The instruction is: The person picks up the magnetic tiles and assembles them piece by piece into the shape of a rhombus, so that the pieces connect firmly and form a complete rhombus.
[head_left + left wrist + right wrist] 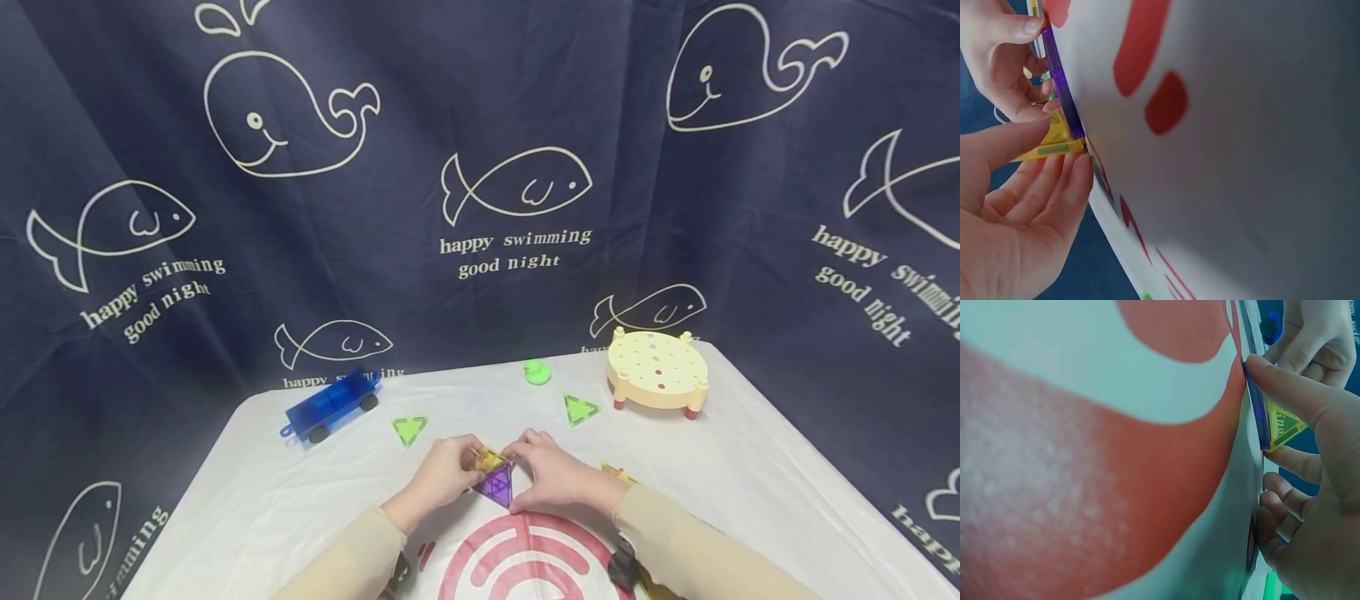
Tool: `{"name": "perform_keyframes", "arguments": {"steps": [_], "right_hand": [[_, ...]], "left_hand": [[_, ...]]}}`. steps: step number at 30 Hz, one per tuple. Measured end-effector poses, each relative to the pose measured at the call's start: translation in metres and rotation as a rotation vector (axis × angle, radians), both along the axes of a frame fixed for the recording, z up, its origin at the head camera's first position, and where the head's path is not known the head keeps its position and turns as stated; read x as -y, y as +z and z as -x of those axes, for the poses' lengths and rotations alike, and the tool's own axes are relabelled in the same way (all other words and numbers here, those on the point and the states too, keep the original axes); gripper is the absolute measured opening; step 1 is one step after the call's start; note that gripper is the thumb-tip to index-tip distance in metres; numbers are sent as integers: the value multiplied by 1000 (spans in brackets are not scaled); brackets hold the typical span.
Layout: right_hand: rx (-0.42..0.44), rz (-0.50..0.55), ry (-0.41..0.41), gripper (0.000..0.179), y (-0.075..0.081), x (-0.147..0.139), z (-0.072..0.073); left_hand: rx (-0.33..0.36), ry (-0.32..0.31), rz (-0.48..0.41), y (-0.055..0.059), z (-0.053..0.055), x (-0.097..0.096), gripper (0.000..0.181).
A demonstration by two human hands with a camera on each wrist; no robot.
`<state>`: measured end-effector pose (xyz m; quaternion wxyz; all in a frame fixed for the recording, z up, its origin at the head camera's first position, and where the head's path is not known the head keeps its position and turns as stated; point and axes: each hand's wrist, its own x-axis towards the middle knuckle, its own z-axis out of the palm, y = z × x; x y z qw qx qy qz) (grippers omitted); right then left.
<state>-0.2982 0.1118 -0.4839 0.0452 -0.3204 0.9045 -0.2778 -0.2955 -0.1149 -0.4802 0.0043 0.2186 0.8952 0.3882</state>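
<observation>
My left hand [442, 473] pinches a yellow see-through triangle magnetic tile [1054, 150] between thumb and fingers. A purple triangle tile [497, 485] lies low over the white cloth, its edge against the yellow tile [489, 460]. From the other side, my right hand [557, 477] holds the purple tile, thumb at its near corner and index finger at its far end. In the right wrist view, another yellow face [1285, 422] rises from the purple tile [1260, 412] between the two hands.
Two green triangle tiles, one left [409, 430] and one right [581, 409], lie beyond my hands. A blue wheeled cart [333, 407] stands at left, a green duck [536, 372] at the back, a cream pegged stand [657, 371] at right. Another yellow tile [617, 473] shows behind my right forearm.
</observation>
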Motion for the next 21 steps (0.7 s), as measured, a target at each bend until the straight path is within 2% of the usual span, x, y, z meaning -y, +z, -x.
{"name": "perform_keyframes", "arguments": {"steps": [5, 8, 10, 16, 18, 21], "right_hand": [[-6, 13, -13, 72, 0, 1, -2], [-8, 17, -43, 72, 0, 2, -4], [-1, 18, -69, 72, 0, 3, -5], [20, 20, -153, 72, 1, 8, -9], [13, 19, -175, 73, 1, 10, -10], [-1, 23, -201, 73, 0, 12, -10]], "left_hand": [[59, -50, 33, 7, 1, 13, 39], [76, -25, 41, 14, 6, 26, 46], [45, 28, 40, 18, 10, 36, 46], [-71, 265, 43, 21, 25, 63, 46], [-81, 324, 52, 20, 29, 71, 48], [-76, 382, 60, 16, 35, 81, 52]]}}
